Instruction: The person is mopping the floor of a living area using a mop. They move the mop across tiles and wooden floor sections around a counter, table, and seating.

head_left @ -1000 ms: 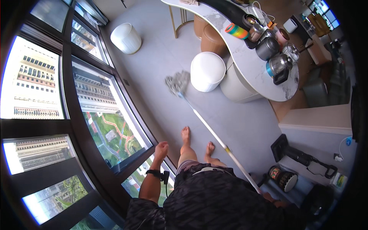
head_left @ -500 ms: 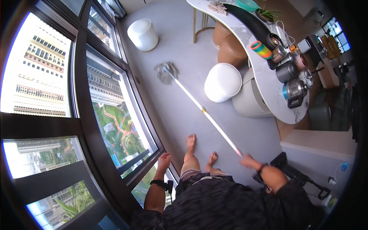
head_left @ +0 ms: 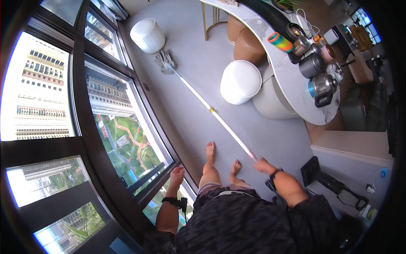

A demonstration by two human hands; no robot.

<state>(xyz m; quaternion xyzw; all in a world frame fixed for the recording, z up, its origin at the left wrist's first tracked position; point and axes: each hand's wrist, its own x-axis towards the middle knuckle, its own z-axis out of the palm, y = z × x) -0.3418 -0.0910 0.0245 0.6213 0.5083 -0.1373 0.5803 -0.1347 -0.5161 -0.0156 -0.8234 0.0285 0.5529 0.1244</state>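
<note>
My right hand (head_left: 264, 166) is wrapped round the near end of a mop's long white pole (head_left: 232, 133), which has a yellow collar partway along. The pole slants away to the far left, down to a grey string mop head (head_left: 166, 62) lying splayed on the grey floor. Near the mop head stands a white ribbed round stool (head_left: 147, 35). My left hand (head_left: 177, 174) is raised beside the window frame, fingers curled in with nothing seen in them; whether it touches the frame I cannot tell.
Tall dark-framed windows (head_left: 122, 122) line the left side. On the right a curved marble counter (head_left: 292, 91) holds a kettle (head_left: 322, 88), pots and a rainbow-coloured cup (head_left: 280, 41). A white stool (head_left: 241, 82) and brown stools (head_left: 249, 45) stand by it. A black floor appliance (head_left: 327, 181) is at right.
The mop head has moved farther off and to the left, close to the ribbed stool. My right hand has gone forward and left with the pole. My left hand stays raised.
</note>
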